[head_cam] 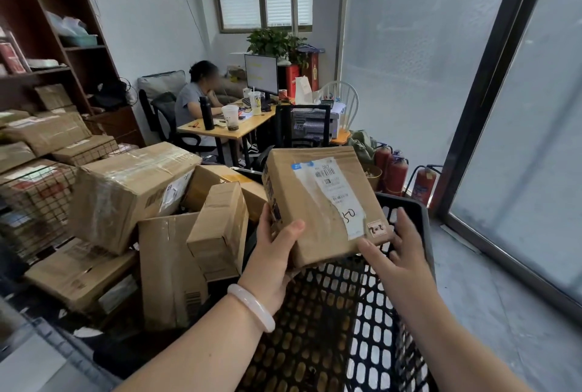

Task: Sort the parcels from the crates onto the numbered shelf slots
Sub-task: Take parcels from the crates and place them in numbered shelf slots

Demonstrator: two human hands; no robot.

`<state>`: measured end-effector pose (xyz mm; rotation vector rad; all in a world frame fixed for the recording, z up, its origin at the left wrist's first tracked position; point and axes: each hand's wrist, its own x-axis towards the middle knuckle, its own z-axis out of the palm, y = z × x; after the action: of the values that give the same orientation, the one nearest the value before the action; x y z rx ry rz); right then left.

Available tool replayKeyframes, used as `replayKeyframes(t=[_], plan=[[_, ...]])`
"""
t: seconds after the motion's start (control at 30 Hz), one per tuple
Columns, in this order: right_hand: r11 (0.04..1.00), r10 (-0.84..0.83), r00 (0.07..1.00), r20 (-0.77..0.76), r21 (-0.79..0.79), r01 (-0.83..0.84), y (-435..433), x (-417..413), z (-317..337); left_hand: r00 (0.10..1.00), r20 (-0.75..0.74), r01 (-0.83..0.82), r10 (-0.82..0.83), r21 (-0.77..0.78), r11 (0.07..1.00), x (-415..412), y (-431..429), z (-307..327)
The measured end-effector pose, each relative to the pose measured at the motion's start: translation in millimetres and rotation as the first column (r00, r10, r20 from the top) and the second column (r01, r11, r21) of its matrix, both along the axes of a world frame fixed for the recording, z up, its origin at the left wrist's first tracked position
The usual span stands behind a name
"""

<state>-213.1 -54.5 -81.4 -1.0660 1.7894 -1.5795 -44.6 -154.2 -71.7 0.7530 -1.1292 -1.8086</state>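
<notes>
Centre frame, a flat brown cardboard parcel with a white label sits above the black perforated plastic crate. The left hand grips its near-left corner, thumb on top. The right hand steadies the near-right corner, fingers straight. It looks light and stiff, and the corners seem the safest hold.
</notes>
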Motion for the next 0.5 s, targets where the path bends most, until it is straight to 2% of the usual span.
replayKeyframes(t=[0.07,0.1,0.17,0.3,0.37,0.5], plan=[[0.990,0.134,0.952,0.274,-0.003,-0.139,-1,0,-1,0.999,-0.038,0.020,-0.019,0.027,0.999,0,0,-1],[0.984,0.175,0.915,0.364,-0.025,-0.178,-2,0,-3,0.998,-0.053,0.036,-0.034,0.035,0.999,0,1,-2],[0.977,0.209,0.872,0.442,-0.057,-0.205,-5,0,-8,0.996,-0.071,0.059,-0.056,0.046,0.997,1,2,-4],[0.984,0.174,0.876,0.449,-0.118,-0.135,-9,-9,-10,0.992,-0.007,0.129,-0.129,0.031,0.991,1,-1,-6],[0.989,0.140,0.905,0.402,-0.109,-0.105,-8,-21,-7,0.992,0.046,0.112,-0.114,0.031,0.993,4,-8,-3],[0.988,0.149,0.939,0.309,-0.082,-0.129,-4,-35,3,0.997,0.022,0.069,-0.071,0.084,0.994,8,-18,-1]])
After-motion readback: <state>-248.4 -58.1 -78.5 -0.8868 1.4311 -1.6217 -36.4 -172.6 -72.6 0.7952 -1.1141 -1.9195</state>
